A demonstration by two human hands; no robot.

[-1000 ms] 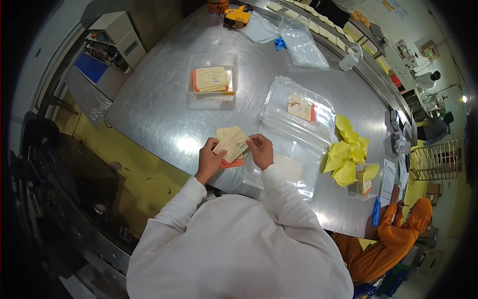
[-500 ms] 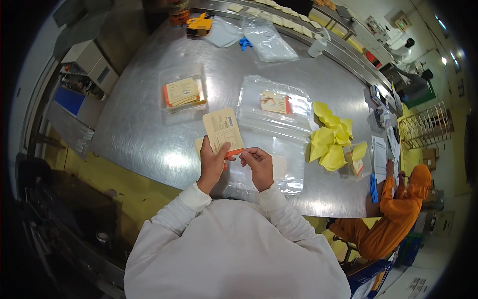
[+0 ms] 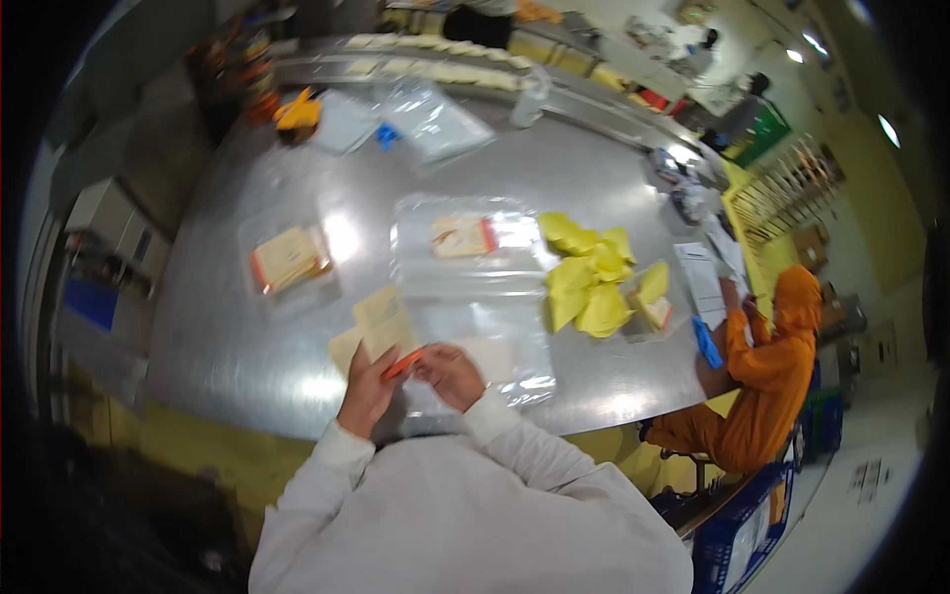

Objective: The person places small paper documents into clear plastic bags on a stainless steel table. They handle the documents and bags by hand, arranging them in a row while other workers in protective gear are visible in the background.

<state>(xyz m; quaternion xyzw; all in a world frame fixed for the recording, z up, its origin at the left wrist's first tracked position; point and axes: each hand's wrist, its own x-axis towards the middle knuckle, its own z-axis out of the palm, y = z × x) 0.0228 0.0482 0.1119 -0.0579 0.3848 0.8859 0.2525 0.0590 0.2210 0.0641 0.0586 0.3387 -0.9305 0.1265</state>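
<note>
A: How far along did we judge the work to be?

B: Partway, it seemed to us. Low in the frame, left of centre, the left hand (image 3: 368, 391) pinched cream rectangular paper cards (image 3: 384, 319) between thumb and fingers, near their lower end. An orange strip (image 3: 403, 363) showed there; blur kept us from telling whether it was a card's edge or a separate piece.

A: And the right hand (image 3: 450, 378)?

B: Its fingers were curled close together by the strip's upper end. We couldn't tell whether they gripped it.

A: What did we count as done, and what as left?

B: The cards at the hands were outside any tub. Above centre in the frame, a cream-and-orange card bundle (image 3: 457, 238) lay at the clear flat plastic bags (image 3: 515, 307); we couldn't tell whether on them or inside. More seemed left at the frame's left, where a clear rectangular plastic tub (image 3: 305, 299) held a stack of cream cards with orange ends (image 3: 289, 259).

A: Any other container?

B: Right of centre, a smaller clear plastic tub (image 3: 635, 315) held a yellow sheet (image 3: 653, 282) and something cream and orange. Loose yellow paper sheets (image 3: 594, 282) lay just left of it, on the grey metal table (image 3: 594, 386).
</note>
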